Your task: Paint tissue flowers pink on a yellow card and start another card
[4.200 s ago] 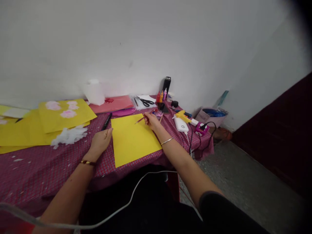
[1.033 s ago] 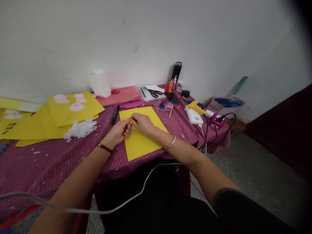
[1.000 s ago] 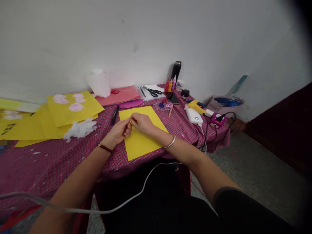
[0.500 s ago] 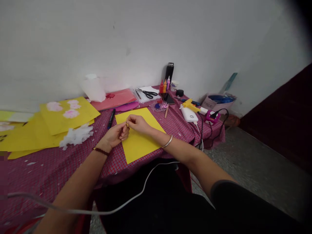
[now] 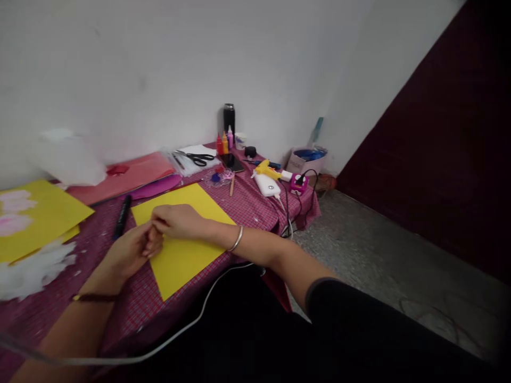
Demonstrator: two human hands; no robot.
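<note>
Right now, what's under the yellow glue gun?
Under the glue gun I can see a white device sticking out towards you, with the checked cloth beneath that. The device's far part is covered, so I can't tell whether anything else is tucked there.

Pale wall (image 5: 167,64), smudged, behind table with pinkish-red checked cloth (image 5: 255,213). Gray speckled floor (image 5: 359,244) at right. Dark maroon surface (image 5: 431,138) far right. Box (image 5: 305,162) on floor near far corner. Dim light.
</note>
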